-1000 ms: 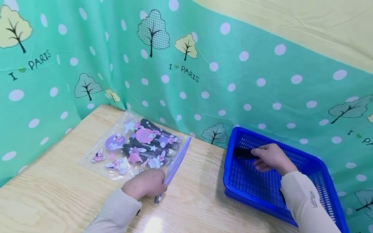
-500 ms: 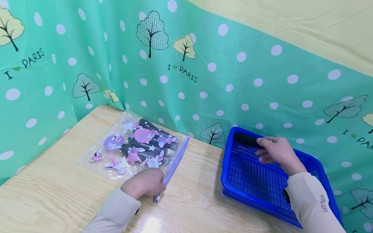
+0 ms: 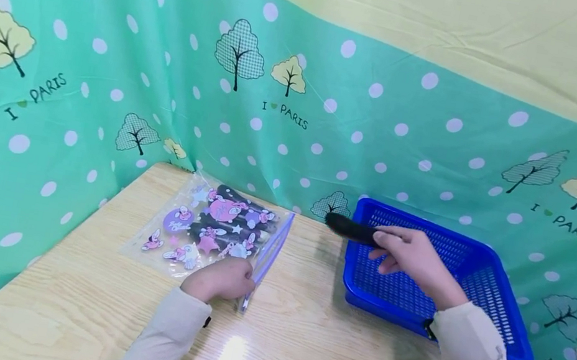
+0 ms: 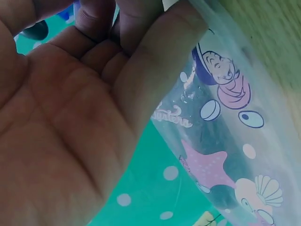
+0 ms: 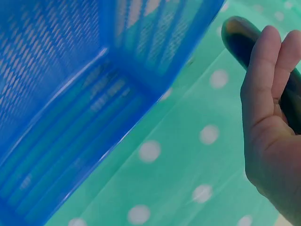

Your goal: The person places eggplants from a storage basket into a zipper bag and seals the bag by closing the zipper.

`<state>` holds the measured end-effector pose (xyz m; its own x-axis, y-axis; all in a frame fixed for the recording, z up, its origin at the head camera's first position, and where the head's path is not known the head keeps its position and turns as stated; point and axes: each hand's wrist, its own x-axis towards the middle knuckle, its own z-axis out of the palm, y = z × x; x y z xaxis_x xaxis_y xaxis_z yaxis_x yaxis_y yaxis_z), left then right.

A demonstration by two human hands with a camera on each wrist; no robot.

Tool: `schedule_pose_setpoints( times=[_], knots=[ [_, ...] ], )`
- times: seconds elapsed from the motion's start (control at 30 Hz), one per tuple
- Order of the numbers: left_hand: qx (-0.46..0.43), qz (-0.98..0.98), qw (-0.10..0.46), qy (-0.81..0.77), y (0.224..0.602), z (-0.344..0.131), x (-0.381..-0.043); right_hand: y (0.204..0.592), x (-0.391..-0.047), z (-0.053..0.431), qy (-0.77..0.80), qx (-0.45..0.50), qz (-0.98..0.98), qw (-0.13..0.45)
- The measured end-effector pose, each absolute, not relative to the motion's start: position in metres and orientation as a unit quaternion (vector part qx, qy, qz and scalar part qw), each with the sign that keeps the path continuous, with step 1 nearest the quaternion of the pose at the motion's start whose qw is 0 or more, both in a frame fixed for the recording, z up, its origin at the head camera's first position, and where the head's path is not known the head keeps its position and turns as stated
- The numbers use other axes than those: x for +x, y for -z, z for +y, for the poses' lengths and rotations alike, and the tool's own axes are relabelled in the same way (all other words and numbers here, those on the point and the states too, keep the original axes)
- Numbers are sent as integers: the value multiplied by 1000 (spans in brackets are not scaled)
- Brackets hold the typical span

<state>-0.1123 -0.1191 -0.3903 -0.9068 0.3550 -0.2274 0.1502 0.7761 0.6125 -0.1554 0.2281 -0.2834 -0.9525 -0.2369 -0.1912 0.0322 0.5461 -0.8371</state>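
My right hand (image 3: 414, 260) pinches the end of a long dark cucumber-shaped thing (image 3: 351, 229). It points left over the left rim of the blue plastic basket (image 3: 386, 314). In the right wrist view, the thing's rounded, glossy tip (image 5: 237, 35) sticks out past my fingers, outside the basket. My left hand (image 3: 221, 277) grips the near end of the purple zip edge of a clear printed bag (image 3: 177, 220). Several similar dark long things (image 3: 226, 234) lie inside it. The left wrist view shows my curled fingers at the edge of the bag (image 4: 221, 141).
Both bag and basket stand on a light wooden table (image 3: 293, 332), the bag left and the basket right. Behind them hangs a green dotted curtain (image 3: 321, 116) printed with trees. It comes close to the table's back and left edges.
My right hand has lifted the dark cucumber-shaped thing from inside the basket and moved it left over the rim. My left hand stays at the bag's edge, whose zip side now looks slightly more parted.
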Motion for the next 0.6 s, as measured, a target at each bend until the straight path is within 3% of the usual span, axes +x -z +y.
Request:
schedule_pose_setpoints(
  times=[0.33, 0.6],
  knots=[
    [149, 938, 136, -283, 383, -123, -112, 317, -116, 154, 427, -114, 887, 134],
    [160, 942, 126, -265, 380, -123, -113, 359, -120, 111, 417, -115, 898, 82]
  ],
)
